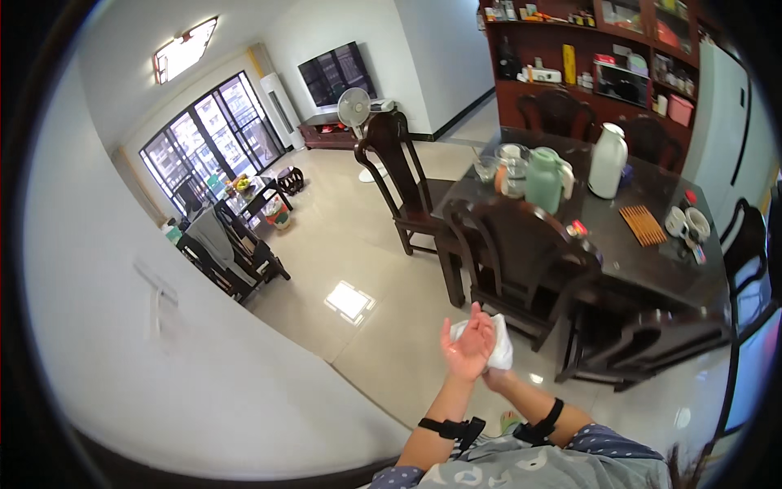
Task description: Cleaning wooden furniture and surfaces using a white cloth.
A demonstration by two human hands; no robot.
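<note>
Palm up, my left hand (469, 347) is in front of my body with its fingers partly curled and apart, holding nothing. A crumpled white cloth or tissue (502, 345) lies behind it, against the back of the hand. My right hand (498, 379) grips this white piece from below, and its fingers are mostly hidden by the cloth and the left hand. Both forearms wear black straps. A carved dark wooden chair (528, 250) stands just beyond my hands.
A dark dining table (617, 244) carries a green thermos jug (545, 180), a white thermos jug (608, 160), a slatted wooden trivet (643, 225) and several cups. More chairs surround it. A white wall (201, 379) rises at left. Farther off stands a fan (354, 107).
</note>
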